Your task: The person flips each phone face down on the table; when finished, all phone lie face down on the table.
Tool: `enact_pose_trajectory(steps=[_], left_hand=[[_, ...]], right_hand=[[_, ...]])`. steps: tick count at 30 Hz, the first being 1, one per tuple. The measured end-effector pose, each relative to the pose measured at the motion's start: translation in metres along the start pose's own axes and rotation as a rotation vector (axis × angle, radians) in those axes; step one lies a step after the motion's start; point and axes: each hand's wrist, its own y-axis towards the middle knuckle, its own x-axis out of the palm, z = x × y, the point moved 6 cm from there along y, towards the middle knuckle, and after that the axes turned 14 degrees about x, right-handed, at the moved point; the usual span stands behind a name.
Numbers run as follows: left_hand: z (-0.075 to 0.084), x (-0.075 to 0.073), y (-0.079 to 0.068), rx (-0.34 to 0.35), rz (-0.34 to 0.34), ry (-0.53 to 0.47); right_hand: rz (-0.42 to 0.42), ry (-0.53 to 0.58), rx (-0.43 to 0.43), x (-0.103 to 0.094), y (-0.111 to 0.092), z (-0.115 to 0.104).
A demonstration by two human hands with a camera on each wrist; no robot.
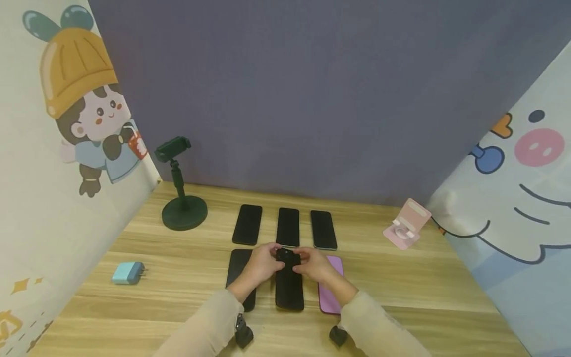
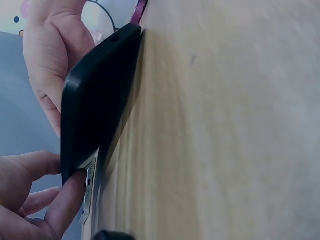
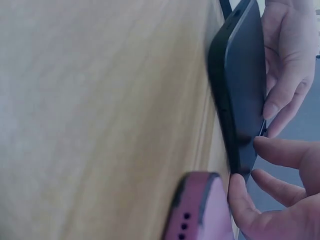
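A black phone [image 1: 289,287] lies in the middle of the front row, with a small camera lens showing at its far end. My left hand [image 1: 263,263] pinches its far left edge between thumb and fingers, and my right hand [image 1: 314,266] grips the far right edge. In the left wrist view, the phone [image 2: 102,92] tilts, one end raised off the wooden table. Partly covered by my left wrist is another dark phone [image 1: 235,265]. A purple phone [image 1: 327,297] sits under my right forearm, and its end with small round holes shows large in the right wrist view.
Three dark phones [image 1: 287,227] form a row just beyond my hands. A black phone stand [image 1: 184,213] rises at the back left, and a light blue charger plug [image 1: 128,272] lies at the left. A pink folding stand [image 1: 407,225] sits at the back right.
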Motion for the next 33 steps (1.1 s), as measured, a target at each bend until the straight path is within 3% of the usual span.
enact_pose_trajectory(steps=[4,12,33], left_hand=[[-0.0007,-0.0005,-0.0004,0.001,-0.013,0.058],[-0.0033,0.0005,0.0000,-0.007,-0.037,0.081],[0.0042,0.0066,0.0033,-0.075,-0.116,0.206]], right_hand=[[0.028,-0.055,0.012,0.0006,0.0024,-0.0004],[0.067,-0.141,0.006,0.0005,0.0043,-0.0027],[0.101,-0.212,0.005,0.0025,0.0022,-0.0042]])
